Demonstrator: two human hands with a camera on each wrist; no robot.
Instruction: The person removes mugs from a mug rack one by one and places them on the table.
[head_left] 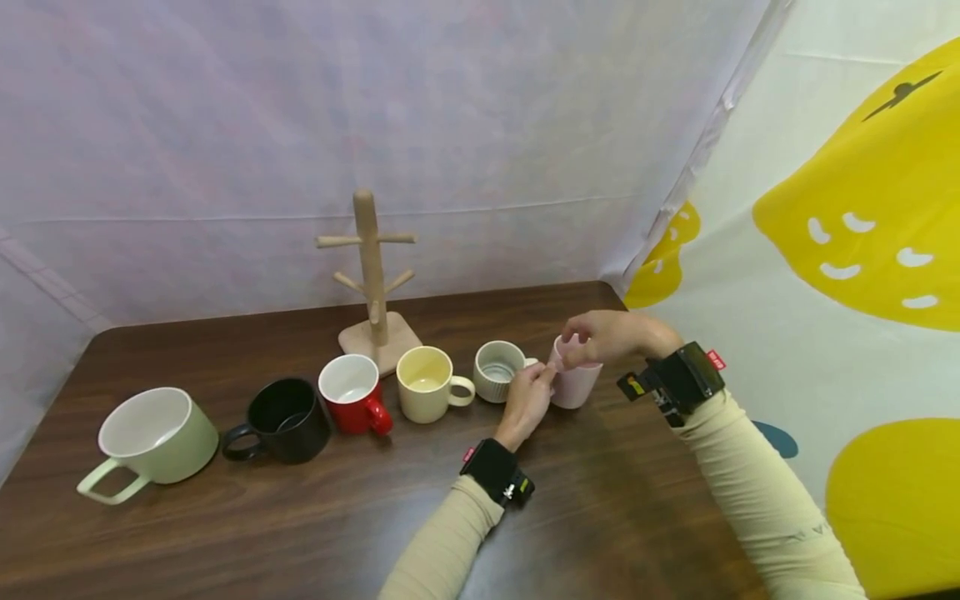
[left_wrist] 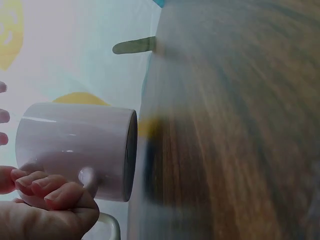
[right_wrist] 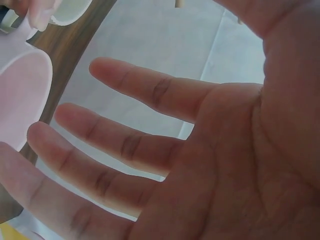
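My left hand [head_left: 527, 406] grips the handle of a pale pink mug [head_left: 574, 388] at the right end of a row of mugs. In the left wrist view its fingers [left_wrist: 50, 187] curl round the handle, and a narrow gap shows between the mug's base and the table. My right hand [head_left: 618, 333] hovers over the pink mug's rim. The right wrist view shows its fingers [right_wrist: 135, 142] spread and nearly straight, with the mug's mouth beside the fingertips; whether they touch it I cannot tell. A ribbed off-white mug [head_left: 489, 385] stands just left of the left hand.
A wooden mug tree [head_left: 367, 242] with bare pegs stands at the back of the brown table [head_left: 300, 525]. Leftward along the row are a yellow mug [head_left: 422, 400], a red mug [head_left: 352, 414], a black mug [head_left: 296, 437] and a wide green mug [head_left: 176, 450]. Cloth [head_left: 480, 125] hangs behind.
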